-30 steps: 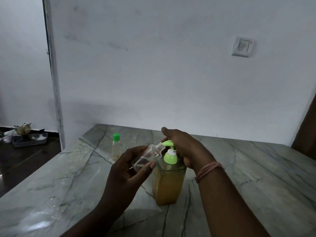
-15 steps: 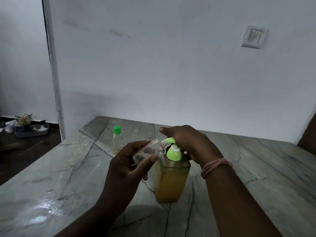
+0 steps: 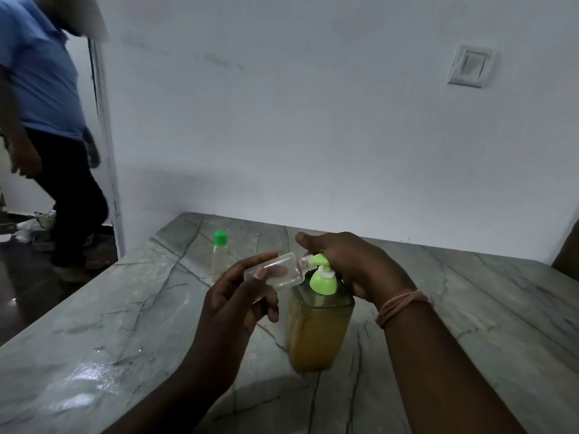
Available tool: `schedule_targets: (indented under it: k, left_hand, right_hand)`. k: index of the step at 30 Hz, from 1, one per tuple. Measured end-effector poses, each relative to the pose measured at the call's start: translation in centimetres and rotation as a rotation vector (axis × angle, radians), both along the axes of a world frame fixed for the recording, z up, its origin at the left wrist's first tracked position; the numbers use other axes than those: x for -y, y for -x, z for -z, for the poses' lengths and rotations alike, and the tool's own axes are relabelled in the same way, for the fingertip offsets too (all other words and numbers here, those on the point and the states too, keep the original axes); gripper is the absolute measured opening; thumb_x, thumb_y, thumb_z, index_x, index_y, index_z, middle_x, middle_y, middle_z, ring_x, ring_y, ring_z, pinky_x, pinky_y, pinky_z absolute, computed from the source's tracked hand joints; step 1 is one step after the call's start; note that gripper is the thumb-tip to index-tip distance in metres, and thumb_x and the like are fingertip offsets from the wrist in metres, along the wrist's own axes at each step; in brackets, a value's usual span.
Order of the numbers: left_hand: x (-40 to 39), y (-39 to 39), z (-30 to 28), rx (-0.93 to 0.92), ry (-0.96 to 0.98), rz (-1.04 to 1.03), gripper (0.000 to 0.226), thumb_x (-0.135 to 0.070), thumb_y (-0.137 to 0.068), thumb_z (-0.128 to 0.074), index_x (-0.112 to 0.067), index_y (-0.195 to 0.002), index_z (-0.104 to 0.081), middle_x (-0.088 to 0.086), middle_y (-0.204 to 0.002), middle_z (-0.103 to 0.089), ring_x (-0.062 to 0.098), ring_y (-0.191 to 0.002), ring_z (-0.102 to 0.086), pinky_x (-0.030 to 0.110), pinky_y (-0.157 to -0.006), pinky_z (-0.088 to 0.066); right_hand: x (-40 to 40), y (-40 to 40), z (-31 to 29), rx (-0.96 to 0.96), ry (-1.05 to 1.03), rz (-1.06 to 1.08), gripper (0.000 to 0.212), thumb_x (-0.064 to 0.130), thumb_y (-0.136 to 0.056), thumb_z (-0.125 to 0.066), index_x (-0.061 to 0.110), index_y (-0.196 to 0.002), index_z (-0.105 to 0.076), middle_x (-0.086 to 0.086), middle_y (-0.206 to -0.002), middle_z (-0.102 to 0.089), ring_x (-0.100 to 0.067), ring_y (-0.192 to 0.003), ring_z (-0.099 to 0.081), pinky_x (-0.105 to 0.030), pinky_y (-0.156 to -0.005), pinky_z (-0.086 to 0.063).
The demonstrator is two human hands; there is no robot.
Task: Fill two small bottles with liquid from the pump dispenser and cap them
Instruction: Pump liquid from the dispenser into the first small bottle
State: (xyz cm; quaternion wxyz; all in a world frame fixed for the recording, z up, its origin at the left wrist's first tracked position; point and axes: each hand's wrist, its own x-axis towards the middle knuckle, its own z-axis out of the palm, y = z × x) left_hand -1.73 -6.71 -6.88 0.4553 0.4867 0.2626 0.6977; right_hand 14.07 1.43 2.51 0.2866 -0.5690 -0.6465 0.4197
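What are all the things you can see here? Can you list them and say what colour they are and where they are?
pump dispenser: one, clear with orange-yellow liquid and a green pump top, standing mid-table
open small bottle: one, clear, held tilted with its mouth at the pump spout
capped small bottle: one, clear with a green cap, standing on the table behind the hands
table: one, grey marble with dark veins, filling the foreground
wall switch: one, white, upper right on the wall
another person: one, blue shirt and dark trousers, far left by the doorway
wristband: one, pinkish, on the right wrist
left hand: holding the open bottle
right hand: on the pump head
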Motion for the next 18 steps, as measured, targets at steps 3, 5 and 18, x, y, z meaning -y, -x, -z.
schedule_targets:
  k: [3, 5, 18]
  left_hand:
    - [0.1, 0.0, 0.0, 0.001, 0.017, 0.003, 0.061, -0.053, -0.070, -0.077, -0.015, -0.117, -0.069, 0.020, -0.113, -0.068, 0.023, -0.074, -0.060, 0.031, -0.063, -0.052]
    - [0.2, 0.1, 0.0, 0.004, 0.025, 0.006, 0.065, -0.054, -0.067, -0.080, -0.014, -0.117, -0.069, 0.019, -0.114, -0.069, 0.024, -0.076, -0.061, 0.031, -0.065, -0.054]
    - [0.4, 0.3, -0.4, 0.015, 0.079, -0.021, 0.075, -0.057, -0.064, -0.081, -0.013, -0.123, -0.067, 0.018, -0.113, -0.071, 0.027, -0.080, -0.069, 0.031, -0.070, -0.057]
  right_hand:
    - [0.1, -0.1, 0.0, -0.054, 0.068, -0.002, 0.054, 0.072, -0.075, -0.060, 0.021, -0.090, -0.063, -0.009, -0.101, -0.063, -0.027, -0.089, -0.061, -0.036, -0.079, -0.048]
    - [0.5, -0.2, -0.3, -0.008, 0.094, -0.002, 0.052, 0.075, -0.077, -0.055, 0.027, -0.094, -0.059, -0.008, -0.108, -0.060, -0.028, -0.095, -0.059, -0.038, -0.082, -0.048]
    - [1.1, -0.2, -1.0, 0.146, 0.054, 0.045, 0.074, 0.084, -0.072, -0.047, 0.024, -0.111, -0.062, -0.008, -0.110, -0.063, -0.030, -0.090, -0.060, -0.045, -0.090, -0.052]
